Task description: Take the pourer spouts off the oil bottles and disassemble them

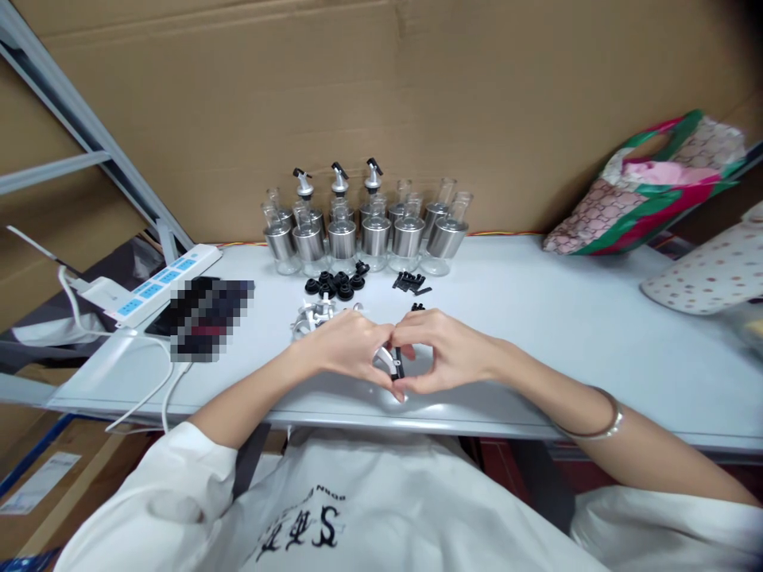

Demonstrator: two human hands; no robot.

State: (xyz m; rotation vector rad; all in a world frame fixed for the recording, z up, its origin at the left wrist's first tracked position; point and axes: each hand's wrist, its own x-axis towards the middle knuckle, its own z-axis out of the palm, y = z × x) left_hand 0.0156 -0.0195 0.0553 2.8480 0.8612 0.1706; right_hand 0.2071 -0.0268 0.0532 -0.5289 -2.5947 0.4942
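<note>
Above the front part of the table, my left hand (351, 345) is closed on a silver pour spout (386, 361), whose curved neck shows between the fingers. My right hand (444, 351) pinches a narrow black flap (399, 367) against the spout's end, and the fingertips of both hands meet there. Just beyond my left hand lies a pile of silver spout parts (310, 316). Black stoppers (337, 284) are heaped behind them. Farther right are small black flaps (410, 282), and a few more black pieces (418, 307) show just past my right hand.
Glass bottles with steel sleeves (375, 234) stand in rows at the back, several topped with spouts (339, 179). To the left are a power strip (170, 282), a pixelated dark object (206, 318) and white cables (170, 389). A patterned bag (632, 199) leans at the right.
</note>
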